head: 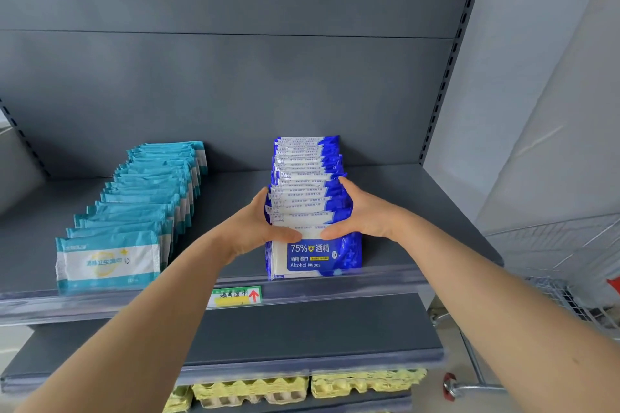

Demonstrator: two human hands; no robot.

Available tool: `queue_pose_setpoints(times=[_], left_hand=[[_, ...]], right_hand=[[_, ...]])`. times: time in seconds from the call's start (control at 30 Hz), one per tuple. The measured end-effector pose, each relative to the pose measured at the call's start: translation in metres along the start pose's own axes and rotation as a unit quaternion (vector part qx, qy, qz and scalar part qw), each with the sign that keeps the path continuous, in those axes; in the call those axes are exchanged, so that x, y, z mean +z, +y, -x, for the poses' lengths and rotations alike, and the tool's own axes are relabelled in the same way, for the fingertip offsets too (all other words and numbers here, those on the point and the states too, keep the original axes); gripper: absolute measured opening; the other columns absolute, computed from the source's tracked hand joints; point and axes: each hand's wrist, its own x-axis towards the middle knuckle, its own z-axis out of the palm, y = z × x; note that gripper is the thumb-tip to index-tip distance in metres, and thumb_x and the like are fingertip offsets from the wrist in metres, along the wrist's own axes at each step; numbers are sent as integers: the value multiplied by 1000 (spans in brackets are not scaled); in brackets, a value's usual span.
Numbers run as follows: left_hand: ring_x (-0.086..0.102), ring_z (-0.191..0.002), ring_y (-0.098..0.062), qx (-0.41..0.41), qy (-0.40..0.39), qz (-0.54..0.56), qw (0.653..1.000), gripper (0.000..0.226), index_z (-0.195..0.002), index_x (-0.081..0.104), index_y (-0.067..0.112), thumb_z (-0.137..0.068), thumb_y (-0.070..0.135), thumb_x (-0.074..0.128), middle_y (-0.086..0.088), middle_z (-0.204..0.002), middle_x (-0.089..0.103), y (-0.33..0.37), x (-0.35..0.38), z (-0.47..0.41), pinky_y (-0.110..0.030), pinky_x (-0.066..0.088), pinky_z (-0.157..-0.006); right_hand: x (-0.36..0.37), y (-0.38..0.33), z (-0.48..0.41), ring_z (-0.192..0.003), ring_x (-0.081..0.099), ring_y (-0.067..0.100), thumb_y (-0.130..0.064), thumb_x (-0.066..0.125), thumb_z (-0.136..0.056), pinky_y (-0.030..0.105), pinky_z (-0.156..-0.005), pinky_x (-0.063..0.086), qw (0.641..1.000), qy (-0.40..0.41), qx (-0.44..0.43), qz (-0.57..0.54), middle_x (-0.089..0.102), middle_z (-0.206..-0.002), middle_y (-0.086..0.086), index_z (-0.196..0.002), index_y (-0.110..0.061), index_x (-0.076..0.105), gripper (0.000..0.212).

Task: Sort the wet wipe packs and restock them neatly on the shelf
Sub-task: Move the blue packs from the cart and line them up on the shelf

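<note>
Blue-and-white soft plastic wipe packs clasped at both flanks (left hand, right hand, fingers curled round); judged light, slippery, squashy.

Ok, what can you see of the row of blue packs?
The blue packs are glossy blue-and-white plastic pouches, standing on edge in one front-to-back row on the right of the grey shelf. The front one reads 75% and Alcohol Wipes and sits just behind the clear front rail. The left hand and right hand grip the row's sides, thumbs across the front pack's top edge.
</note>
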Motion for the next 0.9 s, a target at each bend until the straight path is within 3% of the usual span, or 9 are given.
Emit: queue_pose_setpoints(times=[0.13,0.23,0.3,0.37,0.47,0.63,0.73,0.8,0.9], left_hand=[[66,-91,-6,-15,0,6,1000,106,-147,12,31,-70,9,82,15,-108,60,4,-5,-4,-26,56,-75],[64,-98,-5,-39,-45,13,998,146,-150,-17,25,-54,15,92,16,-109,61,7,-12,-13,-25,51,-77],[66,-103,-11,-35,-68,9,997,142,-149,-1,31,-45,19,95,8,-115,67,6,-14,-19,-32,52,-87],[67,-107,-16,-20,-79,15,997,127,-141,18,33,-41,21,95,6,-118,68,6,-12,-22,-44,50,-97],[66,-108,-18,4,-93,48,995,112,-135,27,36,-45,17,90,6,-119,67,4,-7,-24,-48,50,-97],[66,-108,-20,23,-95,71,993,104,-136,26,38,-56,11,87,3,-121,66,-2,-3,-21,-47,52,-94],[65,-108,-13,52,-58,28,997,100,-119,28,61,-62,4,87,7,-122,63,1,-6,-17,-36,57,-84],[51,-126,-14,61,-31,-84,994,120,-125,14,73,-52,21,95,8,-145,40,10,-13,-21,-40,53,-94],[24,-142,-15,1,-38,-261,964,149,-141,-13,59,-38,47,94,20,-156,-15,22,-22,-31,-44,41,-107]], right_hand=[[-7,-5,0,-138,29,10,-33,91,-55,36,-112,32,997,61,3,49,13,-156,-11,-151,-28,-6,137],[-9,-5,-6,-129,44,11,-30,92,-53,38,-106,42,998,32,5,49,36,-148,-10,-148,-34,1,131],[-9,-4,-13,-117,56,8,-33,95,-46,41,-100,48,999,16,-5,49,53,-134,-12,-138,-37,19,120],[-11,-1,-19,-114,59,7,-39,96,-38,40,-99,50,999,0,4,44,56,-131,-17,-147,-38,9,139],[-15,-4,-22,-124,50,8,-41,92,-42,37,-106,43,997,-23,24,75,43,-144,-16,-150,-37,-12,150],[-16,-8,-24,-133,39,9,-45,92,-41,37,-111,37,993,-23,28,115,29,-153,-15,-149,-37,-16,153],[-14,-4,-19,-144,19,9,-44,93,-43,39,-116,27,993,18,5,118,4,-159,-15,-149,-36,-15,151],[-14,-5,-14,-146,-1,6,-44,92,-48,37,-118,18,989,41,-3,143,-18,-157,-17,-149,-36,-15,148],[-15,-11,-12,-146,-3,4,-48,91,-48,36,-117,22,982,31,2,186,-26,-154,-20,-151,-36,-10,144]])
